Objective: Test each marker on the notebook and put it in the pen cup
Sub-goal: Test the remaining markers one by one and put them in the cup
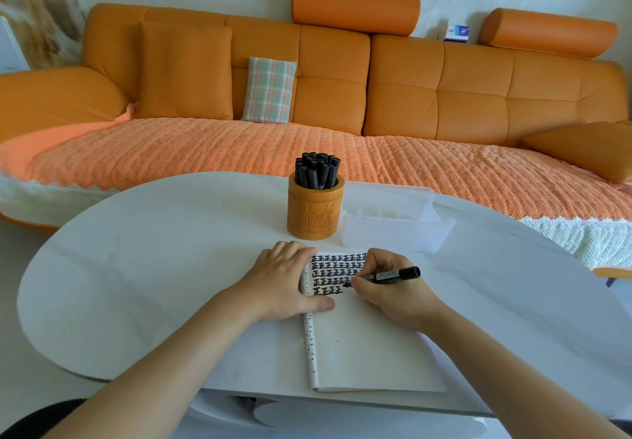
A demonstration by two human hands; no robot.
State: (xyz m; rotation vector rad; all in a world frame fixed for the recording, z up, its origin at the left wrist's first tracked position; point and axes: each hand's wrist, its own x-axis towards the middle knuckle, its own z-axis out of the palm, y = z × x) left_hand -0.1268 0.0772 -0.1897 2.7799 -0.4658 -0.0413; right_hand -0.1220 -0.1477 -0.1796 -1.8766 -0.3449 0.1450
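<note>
Marker [396,274] pinched in right hand [393,300], tip on notebook [362,346]; left hand [284,281] flat, pressing page; pen cup [314,212] mid-frame.

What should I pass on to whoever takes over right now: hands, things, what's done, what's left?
Left hand: flat, pressing the notebook by its spine.
Right hand: fingers grip a black marker, tip on the page by the lowest row of marks.
Pen cup: behind the notebook, packed with markers; clear box beside it.
Done: rows of test marks; many markers in the cup.
Left: finish this mark, put the marker in the cup. No loose markers visible.
</note>
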